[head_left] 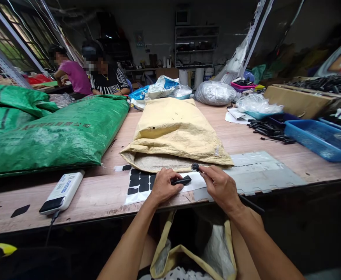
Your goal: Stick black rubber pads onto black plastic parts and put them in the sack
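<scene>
My left hand [165, 186] is closed around a black handle-like piece [183, 180], whose end points to the right just above the table. Pinched between the thumb and fingers of my right hand [220, 186] is a small round black part [195, 167], held a little higher. Both hands are apart, near the table's front edge. Under my left hand lies a white sheet with black stickers [142, 182]. A beige woven sack [173, 132] lies flat right behind my hands, its mouth towards me.
Big green sacks [71, 130] fill the left side, with a white power bank [62, 192] in front. A grey board [257, 173] lies at the right. Beyond it are a blue tray [319, 140] and black pieces [271, 128]. An open sack [193, 252] is below. Two people sit at the back left.
</scene>
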The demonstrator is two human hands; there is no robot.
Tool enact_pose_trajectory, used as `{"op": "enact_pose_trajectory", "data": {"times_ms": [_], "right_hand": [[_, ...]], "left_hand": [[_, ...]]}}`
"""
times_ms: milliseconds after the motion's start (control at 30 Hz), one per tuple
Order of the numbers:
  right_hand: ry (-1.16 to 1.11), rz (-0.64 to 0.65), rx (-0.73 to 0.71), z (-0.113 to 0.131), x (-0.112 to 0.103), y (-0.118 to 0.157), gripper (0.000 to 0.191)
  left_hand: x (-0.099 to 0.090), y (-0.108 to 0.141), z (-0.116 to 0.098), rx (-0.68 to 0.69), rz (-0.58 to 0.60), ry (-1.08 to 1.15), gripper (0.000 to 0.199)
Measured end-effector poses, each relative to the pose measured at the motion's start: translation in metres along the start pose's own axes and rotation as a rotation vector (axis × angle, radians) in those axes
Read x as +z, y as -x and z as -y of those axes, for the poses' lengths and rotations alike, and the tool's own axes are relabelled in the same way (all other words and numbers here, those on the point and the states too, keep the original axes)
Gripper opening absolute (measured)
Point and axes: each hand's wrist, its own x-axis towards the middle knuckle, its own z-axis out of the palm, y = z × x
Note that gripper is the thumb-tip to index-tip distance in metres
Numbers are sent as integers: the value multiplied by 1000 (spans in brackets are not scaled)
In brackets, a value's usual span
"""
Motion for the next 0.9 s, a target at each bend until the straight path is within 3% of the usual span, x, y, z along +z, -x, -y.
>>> {"op": "enact_pose_trajectory", "data": {"times_ms": [300, 567, 900], "right_hand": [[72, 52, -73, -39, 18, 3, 22], [73, 52, -56, -41, 21, 6, 23], [99, 55, -46, -38, 20, 6, 24]], "left_hand": [[2, -1, 6, -14, -5, 29, 11], [0, -2, 5, -10, 24, 18, 15], [-1, -3, 3, -26, 63, -50, 39]]}}
